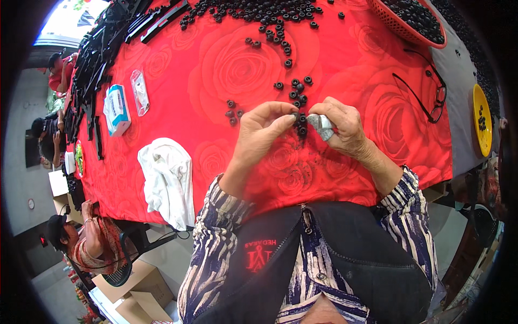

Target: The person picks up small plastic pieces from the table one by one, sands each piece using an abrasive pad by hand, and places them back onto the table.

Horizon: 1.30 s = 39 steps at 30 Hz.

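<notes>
The left hand [258,129] pinched a black ring [296,117] by its fingertips, the right hand [349,128] was wrapped round a grey tool [323,131], and loose rings [294,95] lay just beyond both.

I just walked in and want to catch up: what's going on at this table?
Someone is working bare-handed over a red tablecloth. The left hand pinches a small black part between thumb and finger; the right hand grips a small silver-grey object close beside it, its kind unclear. More black parts lie loose beyond the hands, and a red basket holding many stands at the far right.
</notes>
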Motion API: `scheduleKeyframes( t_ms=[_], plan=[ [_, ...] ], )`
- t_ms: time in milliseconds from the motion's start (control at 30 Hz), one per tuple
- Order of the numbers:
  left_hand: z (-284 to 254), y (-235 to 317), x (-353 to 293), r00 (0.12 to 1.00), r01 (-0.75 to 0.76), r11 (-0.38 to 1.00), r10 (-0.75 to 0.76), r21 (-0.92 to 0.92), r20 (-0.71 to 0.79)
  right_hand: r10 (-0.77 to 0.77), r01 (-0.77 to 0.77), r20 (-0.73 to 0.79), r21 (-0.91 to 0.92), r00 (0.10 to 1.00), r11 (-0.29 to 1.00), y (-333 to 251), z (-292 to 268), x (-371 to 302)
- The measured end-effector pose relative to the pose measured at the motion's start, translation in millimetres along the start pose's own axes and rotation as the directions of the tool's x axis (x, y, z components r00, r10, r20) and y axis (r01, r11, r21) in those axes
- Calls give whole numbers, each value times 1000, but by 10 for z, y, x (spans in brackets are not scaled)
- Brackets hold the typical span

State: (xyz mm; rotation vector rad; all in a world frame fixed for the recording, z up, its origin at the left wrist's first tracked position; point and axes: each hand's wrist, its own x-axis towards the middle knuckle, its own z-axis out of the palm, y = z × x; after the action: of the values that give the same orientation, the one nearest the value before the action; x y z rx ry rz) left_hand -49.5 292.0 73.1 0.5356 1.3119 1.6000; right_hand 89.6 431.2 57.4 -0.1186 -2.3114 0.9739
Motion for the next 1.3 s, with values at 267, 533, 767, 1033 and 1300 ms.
scheduleKeyframes(
  t_ms=[267,533,767,1033,1300],
  plan=[
    [-23,-147,-51,977,138,905,-56,-403,208,26,-46,84,244,996,969,-145,-5,8],
    [-34,-55,-104,917,350,893,-265,-283,297,5,-48,159,271,987,961,-167,-57,17],
    [-26,-98,-124,861,433,832,-269,-346,431,-36,-25,171,337,985,941,-179,-86,44],
    [-64,-194,-117,829,475,796,-262,-375,494,-38,-37,200,355,979,934,-206,-100,50],
    [39,-195,-132,869,482,726,-325,-490,374,-71,39,121,247,990,968,-163,-46,18]
  ],
)
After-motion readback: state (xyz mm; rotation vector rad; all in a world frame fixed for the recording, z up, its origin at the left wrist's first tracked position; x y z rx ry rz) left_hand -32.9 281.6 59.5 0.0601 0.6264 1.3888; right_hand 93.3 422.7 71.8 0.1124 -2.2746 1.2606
